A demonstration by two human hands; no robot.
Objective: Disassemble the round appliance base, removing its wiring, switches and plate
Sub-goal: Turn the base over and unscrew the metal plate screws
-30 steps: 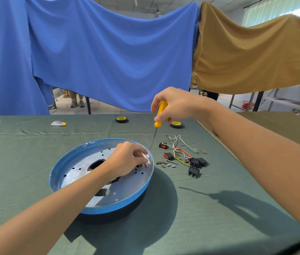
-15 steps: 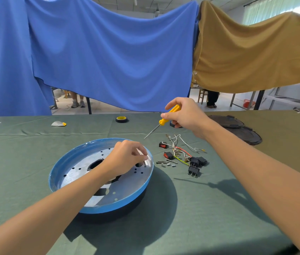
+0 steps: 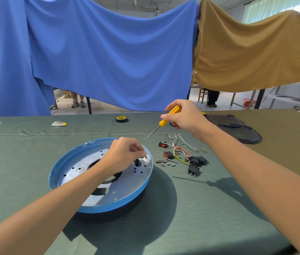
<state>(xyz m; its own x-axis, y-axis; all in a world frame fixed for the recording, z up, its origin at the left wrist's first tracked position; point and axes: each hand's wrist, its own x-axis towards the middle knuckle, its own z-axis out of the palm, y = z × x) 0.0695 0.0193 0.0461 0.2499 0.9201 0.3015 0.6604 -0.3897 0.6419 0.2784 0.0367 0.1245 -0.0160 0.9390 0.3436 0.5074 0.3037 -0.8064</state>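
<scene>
Well, the left hand (image 3: 125, 155) is curled over the far right side of the round base (image 3: 99, 208), thumb and forefinger pinching a small piece (image 3: 145, 157) (too tiny to name) just above the perforated metal plate (image 3: 127, 183) that sits inside the blue rim. The right hand (image 3: 186, 116) grips a yellow screwdriver (image 3: 169, 115) by its handle, shaft slanting down and left, tip in the air just past the base's far rim. The base rests on the green tablecloth (image 3: 182, 227). Just to its right lie loose wires (image 3: 178, 144), red switches (image 3: 168, 154), black switches (image 3: 193, 170) and a few screws (image 3: 165, 161); a tape roll (image 3: 121, 119) lies farther back
</scene>
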